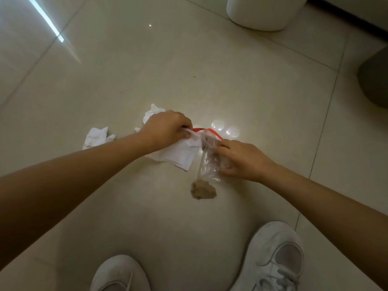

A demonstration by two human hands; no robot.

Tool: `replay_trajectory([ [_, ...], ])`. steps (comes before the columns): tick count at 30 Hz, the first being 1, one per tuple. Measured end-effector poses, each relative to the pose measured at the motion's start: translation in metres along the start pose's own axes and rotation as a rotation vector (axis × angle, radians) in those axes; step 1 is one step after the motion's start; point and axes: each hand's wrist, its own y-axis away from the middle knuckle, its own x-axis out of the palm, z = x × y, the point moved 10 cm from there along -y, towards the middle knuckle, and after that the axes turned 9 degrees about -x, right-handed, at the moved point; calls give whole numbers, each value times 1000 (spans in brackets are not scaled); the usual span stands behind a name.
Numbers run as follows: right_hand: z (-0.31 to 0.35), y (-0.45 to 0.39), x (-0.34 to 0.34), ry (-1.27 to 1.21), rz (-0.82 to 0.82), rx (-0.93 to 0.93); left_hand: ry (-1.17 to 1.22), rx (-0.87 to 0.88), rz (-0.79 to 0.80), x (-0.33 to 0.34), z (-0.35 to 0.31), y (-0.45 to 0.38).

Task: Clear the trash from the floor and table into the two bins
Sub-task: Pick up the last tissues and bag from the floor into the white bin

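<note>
Left hand: I see my left hand (168, 128) low over the tiled floor (231, 70), its fingers curled and pinching the top edge of a white paper sheet (180, 155), together with what looks like a red strip (206, 131) at the same spot.
White paper: it hangs or lies directly under and just right of the left hand, with its lower corner pointing toward my feet.
Right hand: my right hand (241, 159) is beside the left, fingers and thumb closed on a clear plastic bag (209, 159).
Clear bag: it sits just left of the right palm, between the two hands, touching the paper's right edge; I cannot tell whether it rests on the floor.
Brown scrap: a small brown lump (202, 190) lies on the floor just below the bag, apart from both hands.
Crumpled tissues: one tissue (97, 137) lies left of my left forearm, another (152, 113) just behind the left hand.
Bins: a white bin (264, 13) stands well ahead at top right; a dark bin (375, 80) sits at the right edge.
Shoes: my white shoes (273, 259) are at the bottom.
</note>
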Motion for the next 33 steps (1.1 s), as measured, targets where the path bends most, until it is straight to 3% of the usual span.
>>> replay_trajectory([
  [6,4,9,-32,-247,-261,102,201,-139,-189,-59,44,-1],
  [11,36,-3,0,-187,-118,59,281,-325,-104,-57,86,6],
  [16,51,-18,30,-43,17,28,1,-361,116,-6,103,13],
  [23,57,-28,28,-117,-10,11,-86,-331,4,-11,102,13],
  [27,59,-35,25,-163,-24,-25,54,-362,-51,-24,105,13],
  [33,46,-32,-14,-242,-241,-41,279,-352,-149,-46,107,17],
])
